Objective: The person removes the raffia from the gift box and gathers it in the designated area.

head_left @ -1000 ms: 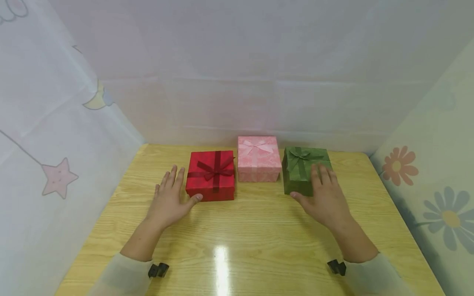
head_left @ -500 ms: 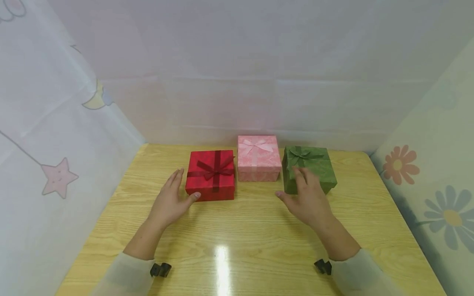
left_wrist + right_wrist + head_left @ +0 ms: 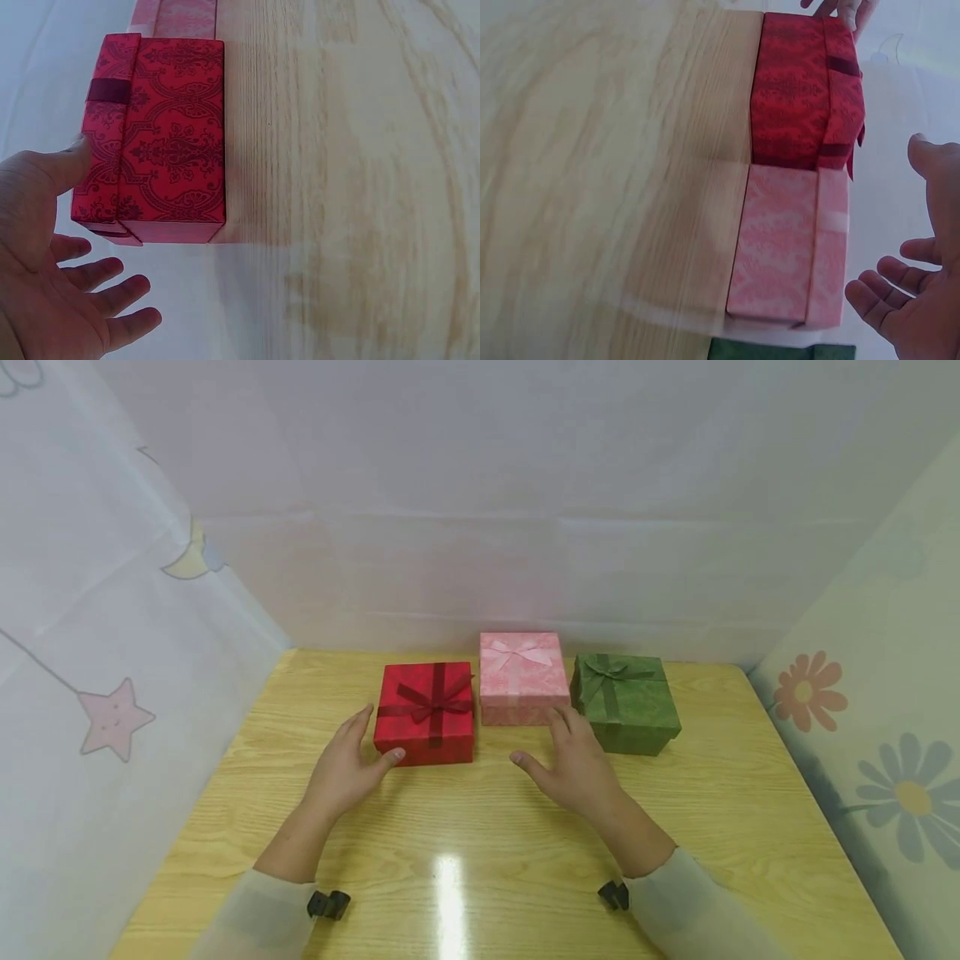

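Observation:
A red box (image 3: 420,714) with a dark red ribbon bow stands at the left on the table. Beside its left side is my left hand (image 3: 341,772), fingers spread and the thumb at the front left corner; whether it touches, I cannot tell. In the left wrist view the thumb of the left hand (image 3: 45,247) overlaps the edge of the red box (image 3: 176,135). My right hand (image 3: 581,772), fingers extended and holding nothing, hovers before the pink box (image 3: 521,677) and the left edge of the green box (image 3: 630,702). The right wrist view shows the right hand (image 3: 930,277) apart from the pink box (image 3: 776,240).
The wooden table (image 3: 450,827) runs back to a pale cloth wall (image 3: 450,527). Patterned cloth also stands at the left (image 3: 75,610) and at the right, where it bears flowers (image 3: 810,692). The pink box stands between the other two, set slightly farther back.
My right hand has moved left, from over the green box to in front of the gap between the green and pink boxes. The left hand has barely moved, and the boxes stand as before.

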`<action>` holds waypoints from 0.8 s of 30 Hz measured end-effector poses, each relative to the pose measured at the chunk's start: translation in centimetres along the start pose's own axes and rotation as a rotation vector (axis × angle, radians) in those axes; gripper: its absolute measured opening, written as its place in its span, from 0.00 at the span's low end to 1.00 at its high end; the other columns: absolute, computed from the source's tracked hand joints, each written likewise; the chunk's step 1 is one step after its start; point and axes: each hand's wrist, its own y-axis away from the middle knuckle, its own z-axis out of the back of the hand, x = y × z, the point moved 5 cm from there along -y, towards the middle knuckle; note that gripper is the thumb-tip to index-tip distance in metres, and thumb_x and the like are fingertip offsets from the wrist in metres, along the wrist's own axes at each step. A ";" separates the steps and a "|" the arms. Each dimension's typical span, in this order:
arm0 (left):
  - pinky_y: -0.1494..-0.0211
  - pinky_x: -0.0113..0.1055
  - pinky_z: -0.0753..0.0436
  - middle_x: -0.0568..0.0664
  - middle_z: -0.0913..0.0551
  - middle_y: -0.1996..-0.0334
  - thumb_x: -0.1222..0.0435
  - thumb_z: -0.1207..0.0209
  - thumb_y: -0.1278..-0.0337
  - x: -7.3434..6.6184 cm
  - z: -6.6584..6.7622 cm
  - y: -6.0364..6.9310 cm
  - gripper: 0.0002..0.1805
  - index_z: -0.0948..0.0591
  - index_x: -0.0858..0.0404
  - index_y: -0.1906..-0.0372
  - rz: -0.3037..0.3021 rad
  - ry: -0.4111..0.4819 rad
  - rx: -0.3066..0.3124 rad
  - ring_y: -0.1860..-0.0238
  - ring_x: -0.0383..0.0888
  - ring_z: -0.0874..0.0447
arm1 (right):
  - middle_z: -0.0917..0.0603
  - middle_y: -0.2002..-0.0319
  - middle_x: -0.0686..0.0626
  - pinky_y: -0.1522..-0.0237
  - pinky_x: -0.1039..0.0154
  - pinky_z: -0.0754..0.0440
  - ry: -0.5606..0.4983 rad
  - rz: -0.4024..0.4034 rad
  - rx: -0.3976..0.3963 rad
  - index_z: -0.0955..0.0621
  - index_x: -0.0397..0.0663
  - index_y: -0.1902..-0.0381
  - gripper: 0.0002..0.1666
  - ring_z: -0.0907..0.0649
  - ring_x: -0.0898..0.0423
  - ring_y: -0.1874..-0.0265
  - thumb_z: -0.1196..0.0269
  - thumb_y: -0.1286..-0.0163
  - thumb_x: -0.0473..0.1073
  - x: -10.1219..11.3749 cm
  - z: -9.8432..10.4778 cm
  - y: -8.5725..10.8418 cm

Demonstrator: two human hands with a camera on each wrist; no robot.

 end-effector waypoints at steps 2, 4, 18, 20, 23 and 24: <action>0.28 0.70 0.37 0.63 0.42 0.20 0.38 0.37 0.34 0.2 -0.1 -0.1 0.54 0.49 0.58 0.15 0.002 0.006 -0.006 0.23 0.68 0.43 | 0.33 0.27 0.37 0.31 0.40 0.27 0.002 0.010 0.006 0.35 0.36 0.24 0.56 0.32 0.37 0.28 0.40 0.30 0.75 0.5 -0.6 -0.4; 0.28 0.70 0.37 0.63 0.42 0.20 0.38 0.38 0.34 0.4 -0.2 -0.1 0.54 0.49 0.57 0.15 0.008 0.009 -0.008 0.23 0.68 0.43 | 0.33 0.27 0.37 0.31 0.41 0.27 0.006 0.025 0.006 0.34 0.35 0.24 0.57 0.31 0.38 0.28 0.40 0.30 0.75 1.0 -1.2 -0.7; 0.35 0.63 0.24 0.54 0.37 0.21 0.41 0.35 0.35 1.2 -0.8 -0.5 0.51 0.45 0.55 0.16 0.058 0.126 -0.020 0.29 0.60 0.27 | 0.31 0.25 0.41 0.28 0.43 0.31 -0.051 0.027 0.034 0.38 0.48 0.19 0.56 0.30 0.42 0.27 0.41 0.31 0.76 2.7 -4.3 -3.1; 0.35 0.63 0.24 0.54 0.36 0.21 0.41 0.35 0.35 1.2 -0.8 -0.6 0.51 0.44 0.55 0.16 0.057 0.144 -0.023 0.30 0.60 0.26 | 0.31 0.25 0.43 0.27 0.45 0.32 -0.062 0.032 0.044 0.37 0.49 0.20 0.54 0.31 0.43 0.26 0.41 0.30 0.76 2.9 -4.7 -3.4; 0.33 0.62 0.25 0.53 0.34 0.22 0.42 0.34 0.35 1.4 -0.9 -0.6 0.50 0.43 0.56 0.16 0.054 0.160 -0.028 0.30 0.59 0.25 | 0.30 0.25 0.45 0.27 0.45 0.33 -0.086 0.040 0.053 0.37 0.49 0.20 0.54 0.31 0.44 0.26 0.41 0.30 0.75 3.3 -5.2 -3.8; 0.33 0.62 0.25 0.53 0.33 0.23 0.42 0.34 0.35 1.5 -0.9 -0.6 0.50 0.42 0.55 0.17 0.056 0.166 -0.030 0.30 0.58 0.25 | 0.30 0.25 0.45 0.27 0.45 0.32 -0.095 0.044 0.054 0.37 0.49 0.19 0.53 0.31 0.44 0.26 0.40 0.30 0.74 3.4 -5.4 -4.0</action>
